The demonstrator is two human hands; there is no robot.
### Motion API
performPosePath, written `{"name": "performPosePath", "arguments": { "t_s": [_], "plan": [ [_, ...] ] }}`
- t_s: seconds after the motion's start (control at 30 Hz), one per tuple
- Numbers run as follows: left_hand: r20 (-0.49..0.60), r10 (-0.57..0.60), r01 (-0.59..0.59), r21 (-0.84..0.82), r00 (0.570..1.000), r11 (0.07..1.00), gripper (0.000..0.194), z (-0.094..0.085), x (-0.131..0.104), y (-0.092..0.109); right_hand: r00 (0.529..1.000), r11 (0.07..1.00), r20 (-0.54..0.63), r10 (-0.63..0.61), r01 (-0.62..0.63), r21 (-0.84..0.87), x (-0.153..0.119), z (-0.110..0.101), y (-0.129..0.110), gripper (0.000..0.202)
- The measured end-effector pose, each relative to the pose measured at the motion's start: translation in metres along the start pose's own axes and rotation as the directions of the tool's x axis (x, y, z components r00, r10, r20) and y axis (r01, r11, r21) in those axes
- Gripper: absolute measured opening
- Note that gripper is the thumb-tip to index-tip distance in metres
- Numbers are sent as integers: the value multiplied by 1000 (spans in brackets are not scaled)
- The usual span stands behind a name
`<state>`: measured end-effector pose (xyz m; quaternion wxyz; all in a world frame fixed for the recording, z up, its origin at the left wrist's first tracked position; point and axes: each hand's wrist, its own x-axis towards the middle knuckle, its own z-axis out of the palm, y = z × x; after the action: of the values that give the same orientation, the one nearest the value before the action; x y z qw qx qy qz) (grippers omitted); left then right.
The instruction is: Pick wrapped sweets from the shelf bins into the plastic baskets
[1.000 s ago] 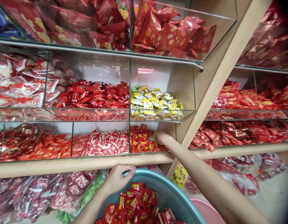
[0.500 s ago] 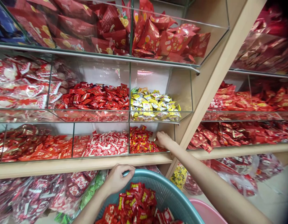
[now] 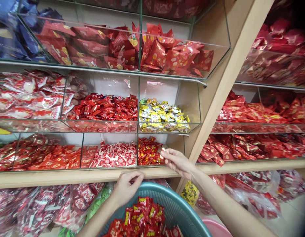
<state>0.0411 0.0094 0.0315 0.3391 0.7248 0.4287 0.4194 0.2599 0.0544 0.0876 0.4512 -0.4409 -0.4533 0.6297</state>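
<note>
My right hand (image 3: 176,161) pinches a small white and red wrapped candy (image 3: 162,152) between thumb and fingertips, in front of the lower bin of red and yellow candies (image 3: 148,152). Closed fingers curl on my left hand (image 3: 129,186), which rests at the rim of the teal basket (image 3: 184,205), just below the wooden shelf edge; what it holds, if anything, is hidden. Red wrapped candies with yellow lettering (image 3: 142,215) are heaped inside the basket. Left of the red and yellow bin lies a bin of pink and white candies (image 3: 115,154).
Clear-fronted shelves hold yellow and white candies (image 3: 162,115), red packets (image 3: 105,108) and larger red bags (image 3: 172,54). A slanting wooden post (image 3: 217,95) stands at the right. Plastic bags of candy (image 3: 38,210) sit below the shelf, and a pink basin (image 3: 216,227) is beside the basket.
My right hand has come out of the lower bin, toward me, with a small candy now visible at its fingertips. My left hand stays near the basket rim. The view has tilted slightly.
</note>
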Motion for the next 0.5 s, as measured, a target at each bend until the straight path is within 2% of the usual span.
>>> {"name": "performPosePath", "arguments": {
  "t_s": [0.07, 0.17, 0.27, 0.37, 0.5],
  "plan": [
    [-23, -97, 90, -216, 995, 972, 30, 3, 2, 20, 993, 980, 109, 37, -58, 193, -14, 11, 6, 27],
    [-8, -171, 151, -431, 985, 890, 49, 7, 3, 45, 978, 957, 205, 45, -101, 272, -30, 29, 16, 24],
    [-47, -212, 162, -496, 976, 853, 52, 7, -1, 55, 968, 948, 245, 55, -128, 293, -40, 43, 22, 23],
    [-70, -278, 205, -511, 958, 835, 39, 2, -12, 55, 961, 957, 269, 63, -135, 258, -47, 56, 24, 22],
    [-108, -386, 272, -538, 916, 798, 30, -14, -36, 53, 929, 972, 359, 95, -165, 167, -58, 74, 24, 25]
  ]
}}
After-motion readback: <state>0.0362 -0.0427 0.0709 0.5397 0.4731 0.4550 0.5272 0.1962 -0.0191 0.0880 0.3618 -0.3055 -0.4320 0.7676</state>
